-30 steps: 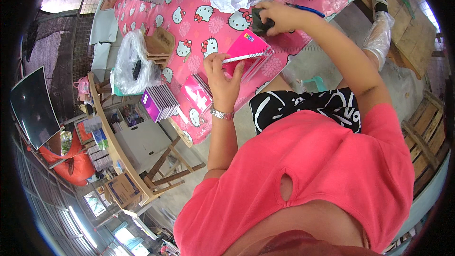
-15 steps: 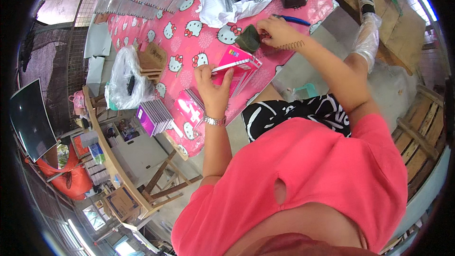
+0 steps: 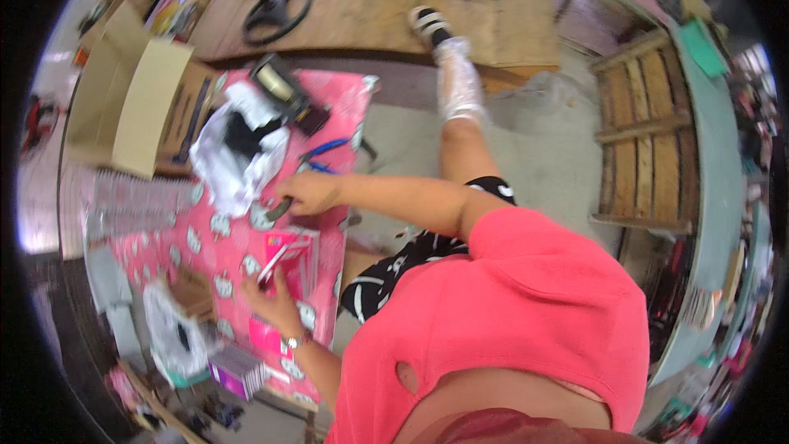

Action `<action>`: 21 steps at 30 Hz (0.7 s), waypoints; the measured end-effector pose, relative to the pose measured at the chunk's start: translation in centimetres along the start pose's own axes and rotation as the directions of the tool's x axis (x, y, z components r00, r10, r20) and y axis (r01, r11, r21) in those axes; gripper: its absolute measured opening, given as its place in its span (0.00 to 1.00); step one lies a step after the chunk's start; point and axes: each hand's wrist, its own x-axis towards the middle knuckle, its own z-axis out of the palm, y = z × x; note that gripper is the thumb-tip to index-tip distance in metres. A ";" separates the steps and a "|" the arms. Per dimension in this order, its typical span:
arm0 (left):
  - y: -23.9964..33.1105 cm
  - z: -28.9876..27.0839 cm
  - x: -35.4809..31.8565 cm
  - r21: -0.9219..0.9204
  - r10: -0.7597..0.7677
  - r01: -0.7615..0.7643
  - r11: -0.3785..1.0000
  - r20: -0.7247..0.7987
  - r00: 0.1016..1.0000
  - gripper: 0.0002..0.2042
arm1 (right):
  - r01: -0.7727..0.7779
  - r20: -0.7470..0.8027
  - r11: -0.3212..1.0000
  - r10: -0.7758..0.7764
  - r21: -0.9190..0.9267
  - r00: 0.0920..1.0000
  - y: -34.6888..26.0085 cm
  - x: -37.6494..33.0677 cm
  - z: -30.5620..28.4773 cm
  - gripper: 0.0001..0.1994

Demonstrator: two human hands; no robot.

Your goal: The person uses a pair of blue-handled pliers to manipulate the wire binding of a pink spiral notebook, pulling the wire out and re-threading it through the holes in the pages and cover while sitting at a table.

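Observation:
My left hand [image 3: 274, 302] is closed on the edge of a pink notebook [image 3: 278, 261], holding it tilted over more pink notebooks [image 3: 306, 267] on the table. Its thumb and fingers pinch the white page edge. Farther off, my right hand [image 3: 308, 193] is closed, its fingers curled beside a dark green curved object [image 3: 279, 210]. Blur hides what those fingers hold, if anything. Just beyond that hand lie blue-handled pliers [image 3: 326, 148]. White crumpled paper [image 3: 215, 152] bearing black coils [image 3: 244, 138] lies to the far left of it.
A black tape dispenser [image 3: 289, 94] stands at the pink-covered table's [image 3: 349, 99] far end. An open cardboard box [image 3: 148, 107] is at its left. Purple notebooks [image 3: 237, 370] and a clear plastic bag [image 3: 168, 337] sit near the lower left. A wooden pallet [image 3: 645, 136] stands at right.
The view has swung rightward, so table and hands appear farther left. My left hand keeps the notebook; my right stays near the green object. A thin coil earlier visible by my right wrist is now indistinct.

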 end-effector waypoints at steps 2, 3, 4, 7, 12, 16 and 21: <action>0.6 -0.3 0.5 0.062 -0.032 0.028 0.998 0.058 0.998 0.15 | -0.093 -0.086 0.994 0.089 -0.048 0.992 -0.8 -2.1 -2.7 0.13; 1.4 -0.2 0.6 0.041 -0.048 0.045 0.998 0.051 0.998 0.14 | -0.202 -0.059 0.949 0.222 0.241 0.973 -1.4 -3.2 -4.3 0.13; 1.5 -0.3 0.8 0.034 -0.004 0.002 0.999 0.053 0.999 0.14 | -0.283 -0.002 0.811 0.330 0.512 0.944 -2.0 -4.0 -5.6 0.13; 3.7 1.3 2.1 -0.063 0.118 -0.114 0.992 0.073 0.990 0.13 | -0.236 -0.054 0.829 0.304 0.507 0.951 -4.0 -6.5 -9.4 0.12; 9.0 6.9 3.3 -0.317 0.338 -0.254 0.914 0.245 0.909 0.12 | -0.287 0.093 0.551 0.353 0.784 0.931 -8.0 -11.0 -14.8 0.15; 14.5 10.2 2.1 -0.499 0.514 -0.317 0.807 0.328 0.792 0.14 | -0.312 0.135 0.464 0.375 0.829 0.917 -11.1 -14.8 -17.2 0.15; 16.4 11.5 0.0 -0.566 0.451 -0.140 0.812 0.457 0.767 0.14 | -0.362 0.150 0.552 0.391 0.751 0.908 -12.8 -18.3 -16.8 0.13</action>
